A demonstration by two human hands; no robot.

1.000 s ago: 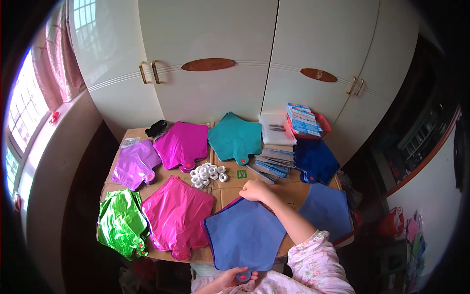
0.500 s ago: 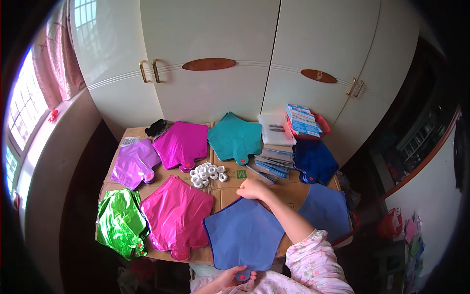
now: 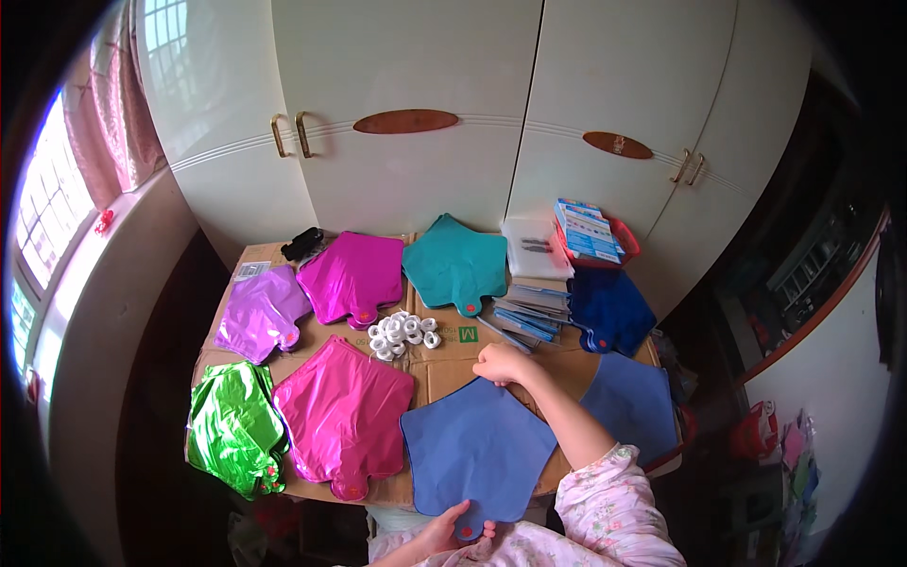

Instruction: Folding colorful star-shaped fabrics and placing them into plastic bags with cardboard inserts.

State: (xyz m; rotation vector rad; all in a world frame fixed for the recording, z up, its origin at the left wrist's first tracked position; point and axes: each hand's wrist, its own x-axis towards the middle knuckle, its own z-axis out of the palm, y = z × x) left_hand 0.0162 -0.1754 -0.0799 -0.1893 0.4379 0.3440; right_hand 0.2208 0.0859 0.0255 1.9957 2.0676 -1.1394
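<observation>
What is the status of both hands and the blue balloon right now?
Left hand grips the stem of the flat blue foil balloon. Right hand presses its top point onto the cardboard. Pink balloon alongside, edges touching or nearly.

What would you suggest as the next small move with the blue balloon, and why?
Probably smooth it flat. The left hand pinches the blue balloon at its neck and the right hand presses its top point, so it is pinned at both ends on the cardboard.
</observation>
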